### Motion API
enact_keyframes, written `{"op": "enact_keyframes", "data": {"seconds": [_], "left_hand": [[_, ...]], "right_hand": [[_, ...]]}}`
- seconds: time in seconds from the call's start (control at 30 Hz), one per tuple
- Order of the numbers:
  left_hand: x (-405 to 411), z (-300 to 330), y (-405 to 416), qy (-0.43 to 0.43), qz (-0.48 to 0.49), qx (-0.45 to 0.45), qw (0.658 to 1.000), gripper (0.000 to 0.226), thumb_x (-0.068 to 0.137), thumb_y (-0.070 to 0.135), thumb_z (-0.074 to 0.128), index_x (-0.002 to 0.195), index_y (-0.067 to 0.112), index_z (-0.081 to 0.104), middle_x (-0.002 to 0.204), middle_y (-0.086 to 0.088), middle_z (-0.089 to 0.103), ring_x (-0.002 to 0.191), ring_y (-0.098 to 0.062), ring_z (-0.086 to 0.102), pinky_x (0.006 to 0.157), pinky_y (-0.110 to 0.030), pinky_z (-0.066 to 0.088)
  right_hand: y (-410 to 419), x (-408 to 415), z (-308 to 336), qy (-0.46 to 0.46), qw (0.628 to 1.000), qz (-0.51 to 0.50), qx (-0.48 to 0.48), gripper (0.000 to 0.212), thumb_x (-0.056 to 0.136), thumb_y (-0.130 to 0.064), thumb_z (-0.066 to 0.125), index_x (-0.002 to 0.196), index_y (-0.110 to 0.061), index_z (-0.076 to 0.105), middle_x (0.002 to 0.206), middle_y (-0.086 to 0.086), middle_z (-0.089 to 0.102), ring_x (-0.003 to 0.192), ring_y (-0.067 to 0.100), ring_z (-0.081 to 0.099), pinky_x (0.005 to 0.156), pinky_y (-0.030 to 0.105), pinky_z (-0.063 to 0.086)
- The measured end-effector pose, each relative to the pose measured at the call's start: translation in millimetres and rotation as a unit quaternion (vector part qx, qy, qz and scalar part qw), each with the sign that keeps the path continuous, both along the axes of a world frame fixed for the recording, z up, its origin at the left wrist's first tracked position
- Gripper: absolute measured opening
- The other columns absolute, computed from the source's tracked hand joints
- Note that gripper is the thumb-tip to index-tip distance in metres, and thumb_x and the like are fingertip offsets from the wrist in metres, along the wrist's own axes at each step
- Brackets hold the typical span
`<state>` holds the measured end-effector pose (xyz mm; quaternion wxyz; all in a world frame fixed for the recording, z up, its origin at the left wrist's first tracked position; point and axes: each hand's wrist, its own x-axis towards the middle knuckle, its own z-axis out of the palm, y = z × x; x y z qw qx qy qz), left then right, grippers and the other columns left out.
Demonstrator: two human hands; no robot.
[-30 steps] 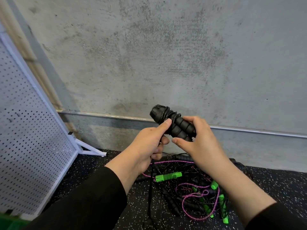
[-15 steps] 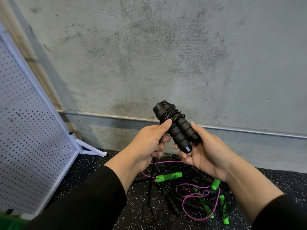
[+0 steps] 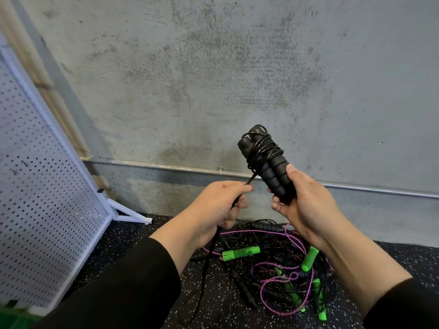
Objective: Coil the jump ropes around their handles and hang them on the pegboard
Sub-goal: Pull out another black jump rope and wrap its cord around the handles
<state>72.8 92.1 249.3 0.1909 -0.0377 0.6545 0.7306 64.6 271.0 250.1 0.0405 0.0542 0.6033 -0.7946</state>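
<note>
Up in front of the grey concrete wall (image 3: pixel 237 67), the right hand (image 3: pixel 306 207) grips a pair of black foam handles (image 3: pixel 270 169), fingers and thumb curled round their lower ends, and the pair stands tilted with its tops leaning up and to the left. Black rope (image 3: pixel 263 150) is wound in several turns round the upper part of the handles, and it looks snug there. From those coils a strand runs down and left into the left hand (image 3: pixel 216 207), which pinches it between thumb and curled fingers, just beside the right hand but not touching it. Below the left hand the loose rope (image 3: pixel 206 264) drops straight toward the floor, past the black sleeve (image 3: pixel 123 288) of the left arm.

Down on the speckled black floor (image 3: pixel 403 257), under both hands, lies a tangled pile of jump ropes (image 3: pixel 273 264): thin black cords, a pink-purple braided rope (image 3: pixel 297 243) looping through them, and bright green handles (image 3: pixel 240 252) scattered in the heap, with more black handles mixed in. How many ropes are in there, I cannot tell.

Off to the left stands the white pegboard (image 3: pixel 42 198), leaning in view on its white frame, with a foot (image 3: pixel 128 214) braced on the floor near the wall. A metal conduit (image 3: pixel 166 167) runs along the wall behind the hands
</note>
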Motion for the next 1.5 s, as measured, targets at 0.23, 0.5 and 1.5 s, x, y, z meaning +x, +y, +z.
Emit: {"op": "enact_keyframes", "data": {"seconds": [0.23,0.5,1.5], "left_hand": [[-0.1,1.4,3.9,-0.032,0.013,0.027,0.999,0.046,0.097,0.024,0.054,0.132,-0.005,0.054,0.069,0.002,0.052,0.046,-0.008,0.021,0.047,-0.024,0.012],[-3.7,-5.1,1.4,-0.039,0.034,0.035,0.998,0.068,0.083,0.068,0.067,0.116,0.009,0.066,0.072,0.004,0.052,0.046,-0.007,0.024,0.039,-0.021,0.02],[-3.8,-1.9,-8.5,-0.031,0.013,-0.028,0.999,0.069,0.081,0.071,0.064,0.113,0.01,0.072,0.064,0.006,0.045,0.044,-0.007,0.022,0.042,-0.021,0.017]], "right_hand": [[-3.8,2.6,-3.0,0.09,0.954,-0.002,0.286,0.029,0.104,-0.032,0.052,0.13,-0.034,0.063,0.098,-0.005,0.069,0.072,0.009,0.058,0.074,0.038,0.059],[-13.7,9.0,-2.2,0.115,0.923,0.04,0.364,0.034,0.092,-0.026,0.072,0.123,-0.035,0.064,0.089,-0.004,0.067,0.068,0.0,0.054,0.063,0.014,0.042],[0.6,5.7,6.0,-0.05,0.999,-0.004,0.006,0.023,0.09,-0.006,0.071,0.112,-0.007,0.062,0.095,0.012,0.064,0.071,0.024,0.063,0.062,0.027,0.058]]}}
